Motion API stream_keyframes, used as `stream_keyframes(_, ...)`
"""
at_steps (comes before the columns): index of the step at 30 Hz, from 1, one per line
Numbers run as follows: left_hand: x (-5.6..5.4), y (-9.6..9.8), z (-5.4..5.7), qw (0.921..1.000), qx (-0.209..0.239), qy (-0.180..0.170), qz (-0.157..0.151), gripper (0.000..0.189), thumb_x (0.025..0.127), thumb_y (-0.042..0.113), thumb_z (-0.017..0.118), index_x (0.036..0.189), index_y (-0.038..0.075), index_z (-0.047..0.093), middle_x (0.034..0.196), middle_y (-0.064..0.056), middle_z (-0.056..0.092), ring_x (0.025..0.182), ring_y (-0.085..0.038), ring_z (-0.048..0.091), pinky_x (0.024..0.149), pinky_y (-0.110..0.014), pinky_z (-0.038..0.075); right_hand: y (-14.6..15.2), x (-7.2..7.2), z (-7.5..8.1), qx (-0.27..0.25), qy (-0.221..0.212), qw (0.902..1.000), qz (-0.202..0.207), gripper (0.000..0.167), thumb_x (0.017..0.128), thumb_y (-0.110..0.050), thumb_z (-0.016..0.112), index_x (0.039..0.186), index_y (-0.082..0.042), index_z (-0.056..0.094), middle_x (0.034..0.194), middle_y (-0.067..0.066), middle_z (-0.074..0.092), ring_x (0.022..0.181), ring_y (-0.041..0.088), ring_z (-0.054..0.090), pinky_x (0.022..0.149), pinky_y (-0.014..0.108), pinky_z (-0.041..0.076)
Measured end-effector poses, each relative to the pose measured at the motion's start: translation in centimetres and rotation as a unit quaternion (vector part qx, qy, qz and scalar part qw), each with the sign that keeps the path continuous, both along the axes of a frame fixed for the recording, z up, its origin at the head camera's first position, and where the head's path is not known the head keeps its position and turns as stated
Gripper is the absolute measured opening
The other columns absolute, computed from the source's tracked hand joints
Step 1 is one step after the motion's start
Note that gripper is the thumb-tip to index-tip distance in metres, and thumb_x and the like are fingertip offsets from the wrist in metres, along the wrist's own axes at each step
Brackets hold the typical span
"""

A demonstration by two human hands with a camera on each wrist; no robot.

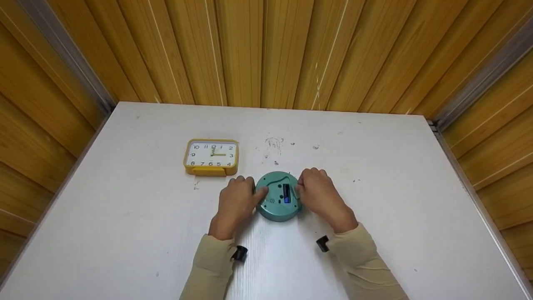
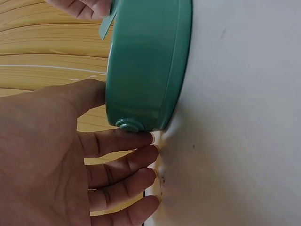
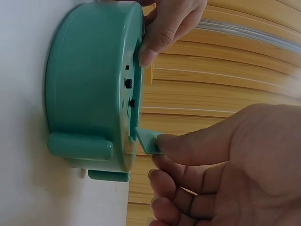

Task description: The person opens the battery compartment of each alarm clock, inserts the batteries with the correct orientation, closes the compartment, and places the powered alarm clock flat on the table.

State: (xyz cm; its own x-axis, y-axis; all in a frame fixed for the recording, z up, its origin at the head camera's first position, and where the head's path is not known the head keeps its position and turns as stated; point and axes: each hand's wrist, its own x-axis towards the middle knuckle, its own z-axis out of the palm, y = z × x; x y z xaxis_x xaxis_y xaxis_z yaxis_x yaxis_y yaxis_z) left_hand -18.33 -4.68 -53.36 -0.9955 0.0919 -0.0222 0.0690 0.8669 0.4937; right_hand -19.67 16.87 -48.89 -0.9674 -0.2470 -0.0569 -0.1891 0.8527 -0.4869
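A round teal clock [image 1: 275, 213] lies on the table with its back up. Its open battery slot holds a dark and blue battery [image 1: 286, 195]. My left hand [image 1: 238, 198] holds the clock's left side, thumb on the back and index finger along the side by a round knob [image 2: 129, 125]. The right hand [image 1: 320, 195] pinches a small teal battery cover [image 3: 147, 140] between thumb and index finger, tilted up at the edge of the clock's back. Two stubby feet [image 3: 80, 146] stick out from the clock's side in the right wrist view.
A yellow rectangular clock [image 1: 211, 157] lies face up behind my left hand, to the left of the teal one. Both stand on a white table [image 1: 125, 233] with small dark marks. Wood-patterned panels [image 1: 266, 54] close off the back and sides.
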Motion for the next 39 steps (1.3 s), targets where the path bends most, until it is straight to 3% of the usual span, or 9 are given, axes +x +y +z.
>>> stream_keyframes(5,-0.1,-0.1,0.0,1.0,0.002,0.004,-0.004,0.042,0.104,0.045,0.066,0.101,0.003,0.071,0.087,-0.006,0.057,0.089,-0.026,0.057,0.076,-0.045,0.053,-0.7,0.1,-0.3,-0.002,-0.002,1.0,0.004,0.008,0.101,-0.003,0.069,0.096,0.002,0.065,0.088,0.008,0.057,0.09,0.029,0.048,0.082,0.042,0.043)
stream_keyframes(12,-0.2,0.0,0.0,1.0,0.002,-0.006,-0.001,0.043,0.104,0.046,0.066,0.105,0.003,0.072,0.089,-0.006,0.058,0.09,-0.026,0.057,0.078,-0.044,0.053,-1.4,0.3,-0.7,0.014,-0.012,0.9998,0.001,0.011,0.102,-0.006,0.068,0.102,0.005,0.067,0.091,0.01,0.059,0.091,0.029,0.05,0.083,0.042,0.045)
stream_keyframes(21,-0.2,0.1,0.0,1.0,0.005,-0.001,0.002,0.045,0.104,0.045,0.066,0.108,0.001,0.073,0.089,-0.007,0.059,0.09,-0.026,0.057,0.078,-0.045,0.054,-2.3,0.4,-1.2,0.053,0.014,0.9984,-0.007,0.021,0.101,-0.007,0.067,0.108,0.012,0.066,0.089,0.014,0.058,0.089,0.031,0.05,0.082,0.044,0.045)
stream_keyframes(39,-0.2,0.1,-0.1,1.0,-0.008,0.002,0.005,0.044,0.104,0.046,0.066,0.104,0.002,0.072,0.086,-0.006,0.057,0.086,-0.025,0.055,0.074,-0.043,0.053,-3.0,0.3,-1.6,0.088,0.01,0.9961,0.0,0.032,0.103,-0.01,0.064,0.122,0.016,0.061,0.1,0.02,0.06,0.094,0.033,0.05,0.088,0.047,0.046)
